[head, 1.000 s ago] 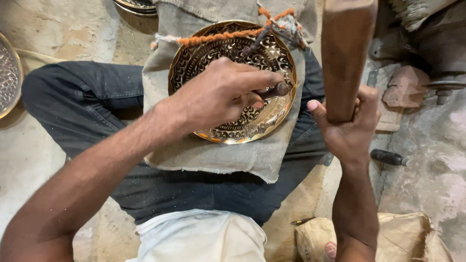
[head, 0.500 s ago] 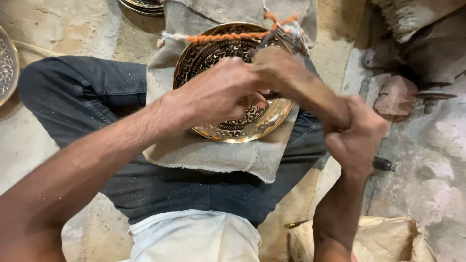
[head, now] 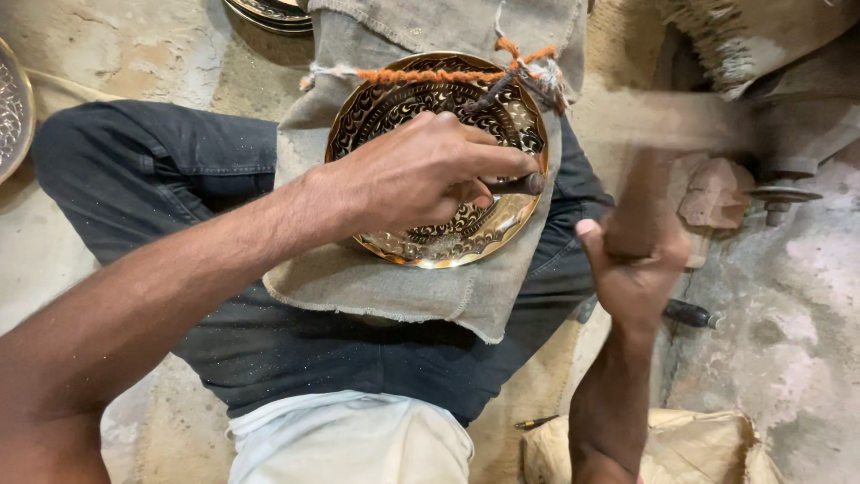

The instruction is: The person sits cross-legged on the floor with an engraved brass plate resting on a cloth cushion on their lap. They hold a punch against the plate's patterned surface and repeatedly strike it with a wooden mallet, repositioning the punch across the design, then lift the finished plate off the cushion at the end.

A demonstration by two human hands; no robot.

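- Under both our hands is our leg in dark trousers, bent across the dusty floor.
- A grey cloth lies over the leg, right below our left hand.
- On the cloth sits a round gold plate with curly patterns cut into it. It lies under our left hand, and the hand hides a big part of it.
- An orange string runs across the far edge of the plate, just past our left hand.
- Our left hand rests on the plate. Its fingers are curled tight around a thin metal tool, and the dark end of the tool pokes out by the fingertips, over the plate.
- Our right hand is off to the side of the plate, apart from the left hand. It is closed in a fist around a wooden handle. The handle is blurry, so we cannot tell what is at its top.
- Another patterned plate lies on the floor, far out past our left arm.
- A small pencil lies on the floor near our right arm.
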